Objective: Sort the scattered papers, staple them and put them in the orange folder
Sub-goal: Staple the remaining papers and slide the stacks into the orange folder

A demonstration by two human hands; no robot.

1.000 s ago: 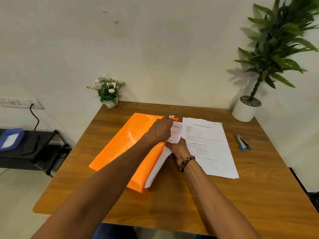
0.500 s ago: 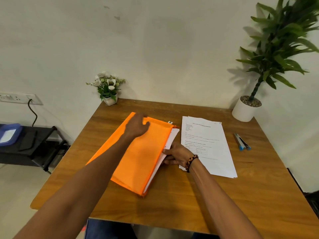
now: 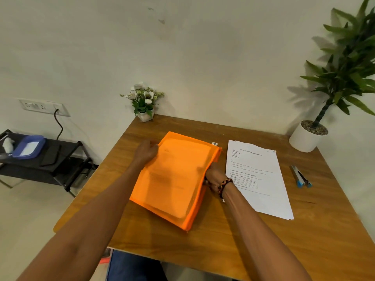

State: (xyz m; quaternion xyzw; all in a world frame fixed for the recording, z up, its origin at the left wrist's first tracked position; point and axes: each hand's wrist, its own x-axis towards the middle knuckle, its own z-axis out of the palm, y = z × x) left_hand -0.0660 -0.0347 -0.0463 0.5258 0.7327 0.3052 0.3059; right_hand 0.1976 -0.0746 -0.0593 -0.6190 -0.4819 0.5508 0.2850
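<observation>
The orange folder lies on the wooden table, closed over a stack of papers whose print shows faintly through the cover. My left hand grips the folder's far left edge. My right hand, with a beaded bracelet at the wrist, holds the folder's right edge, fingers tucked under the cover. A second stack of printed papers lies flat just to the right of the folder. A small blue and grey stapler rests further right.
A large potted plant in a white pot stands at the table's back right corner. A small flower pot sits at the back left corner. A black shelf with a blue tray stands left of the table.
The folder cover, lifted a second ago with white papers sliding in, now lies shut over them. My left hand moved from the folder's top to its left edge; the right hand stays at the right edge.
</observation>
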